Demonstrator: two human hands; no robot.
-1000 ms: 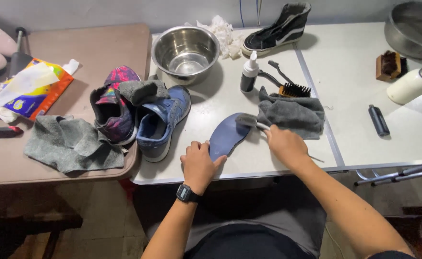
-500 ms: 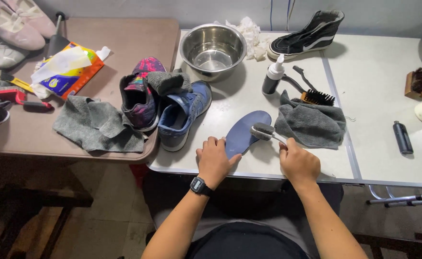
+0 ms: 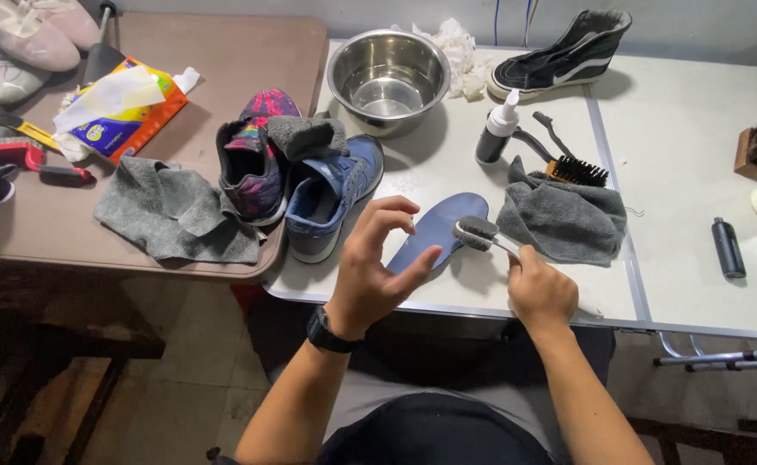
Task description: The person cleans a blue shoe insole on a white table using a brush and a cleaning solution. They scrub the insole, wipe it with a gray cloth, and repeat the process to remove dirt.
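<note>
A blue insole point(image 3: 444, 226) lies on the white table point(image 3: 679, 164) near its front edge. My right hand point(image 3: 540, 293) grips a small brush point(image 3: 479, 232) whose head rests on the insole's upper part. My left hand point(image 3: 376, 269), with a black watch on the wrist, is lifted just above the insole's near end, fingers spread and curled, holding nothing. A blue sneaker point(image 3: 331, 196) stands just left of the insole, with a purple patterned sneaker point(image 3: 256, 159) beside it.
A steel bowl point(image 3: 388, 76), a spray bottle point(image 3: 496, 131), a black brush point(image 3: 572, 164), a grey cloth point(image 3: 566, 215) and a black high-top shoe point(image 3: 563, 53) sit on the white table. The brown table point(image 3: 223, 52) holds a grey towel point(image 3: 176, 211), a wipes pack point(image 3: 124, 108) and pale shoes point(image 3: 25, 39).
My left hand has lifted off the insole and opened. The brush head has shifted slightly on the insole. The camera has moved closer and to the left.
</note>
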